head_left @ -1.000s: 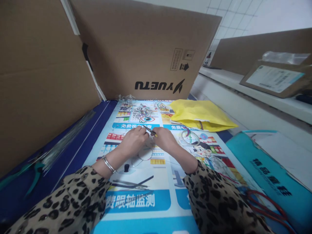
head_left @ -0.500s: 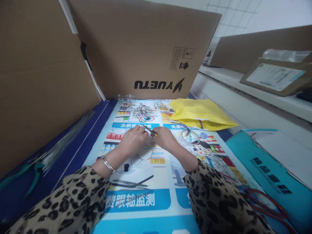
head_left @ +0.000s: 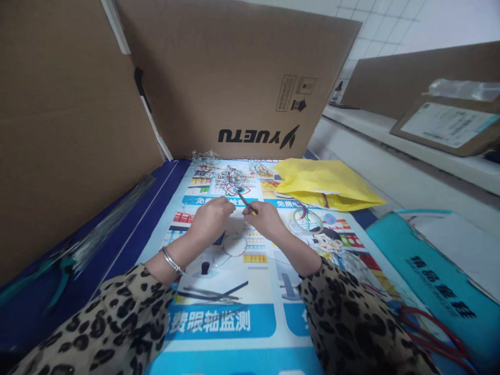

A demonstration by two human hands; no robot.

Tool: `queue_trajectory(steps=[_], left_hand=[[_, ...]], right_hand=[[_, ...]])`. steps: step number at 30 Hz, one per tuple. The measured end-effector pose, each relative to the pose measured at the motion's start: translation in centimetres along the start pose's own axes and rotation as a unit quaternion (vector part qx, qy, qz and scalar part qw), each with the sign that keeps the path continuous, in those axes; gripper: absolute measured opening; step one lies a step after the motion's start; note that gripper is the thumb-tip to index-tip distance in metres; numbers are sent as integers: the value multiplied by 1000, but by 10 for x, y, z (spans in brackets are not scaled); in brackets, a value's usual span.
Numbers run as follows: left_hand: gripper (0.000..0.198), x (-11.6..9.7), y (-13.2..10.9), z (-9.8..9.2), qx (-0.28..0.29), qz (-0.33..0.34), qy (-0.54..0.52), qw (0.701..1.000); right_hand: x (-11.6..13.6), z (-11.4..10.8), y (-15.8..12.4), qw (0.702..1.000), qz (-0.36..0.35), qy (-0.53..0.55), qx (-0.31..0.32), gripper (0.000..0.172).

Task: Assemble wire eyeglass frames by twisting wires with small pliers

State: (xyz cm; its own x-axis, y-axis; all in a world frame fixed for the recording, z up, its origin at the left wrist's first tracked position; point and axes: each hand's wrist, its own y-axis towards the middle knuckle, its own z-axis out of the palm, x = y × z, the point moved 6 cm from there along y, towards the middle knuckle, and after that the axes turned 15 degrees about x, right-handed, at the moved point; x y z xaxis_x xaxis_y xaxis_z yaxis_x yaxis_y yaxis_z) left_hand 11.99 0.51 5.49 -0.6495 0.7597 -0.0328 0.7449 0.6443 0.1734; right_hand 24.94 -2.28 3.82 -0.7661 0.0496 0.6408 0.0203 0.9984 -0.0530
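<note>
My right hand [head_left: 266,219] is closed round a small tool [head_left: 246,202] with a dark metal shaft and a yellow handle; its tip points up and to the left. Close beside it, my left hand [head_left: 213,217] is closed in a pinch on a thin wire piece too small to make out. Just below the two hands a thin wire loop [head_left: 234,244] lies on the printed poster [head_left: 222,323]. A silver bangle [head_left: 172,260] circles my left wrist, and both arms wear leopard-print sleeves.
Cardboard boxes [head_left: 242,78] wall in the back and left. A yellow bag [head_left: 324,182], a wire coil [head_left: 308,221] and small wire pieces [head_left: 228,177] lie behind the hands. Green pliers [head_left: 58,271] and a wire bundle [head_left: 109,224] sit left; a teal bag [head_left: 429,265] right.
The tool in my right hand has tilted more upright, tip now raised toward the back. Both hands have shifted slightly away from me; the view has drifted a little.
</note>
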Motion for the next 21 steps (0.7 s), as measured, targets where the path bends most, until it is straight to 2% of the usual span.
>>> queue_trajectory(steps=[6, 11, 13, 16, 21], left_hand=[[19, 12, 4, -2, -11, -15, -157, 987], [12, 22, 7, -1, -16, -54, -277, 959], [9, 27, 7, 4, -14, -83, -345, 935], [10, 32, 8, 14, -3, -119, -462, 879], [17, 33, 8, 27, 8, -130, -595, 793]], right_hand=[[-11, 5, 4, 991, 1, 136, -2, 10], [-15, 10, 6, 954, 0, 301, -1, 12], [-15, 12, 6, 933, 1, 359, -1, 15], [-14, 16, 7, 906, 3, 423, -3, 17], [-15, 22, 5, 878, 7, 479, -7, 21]])
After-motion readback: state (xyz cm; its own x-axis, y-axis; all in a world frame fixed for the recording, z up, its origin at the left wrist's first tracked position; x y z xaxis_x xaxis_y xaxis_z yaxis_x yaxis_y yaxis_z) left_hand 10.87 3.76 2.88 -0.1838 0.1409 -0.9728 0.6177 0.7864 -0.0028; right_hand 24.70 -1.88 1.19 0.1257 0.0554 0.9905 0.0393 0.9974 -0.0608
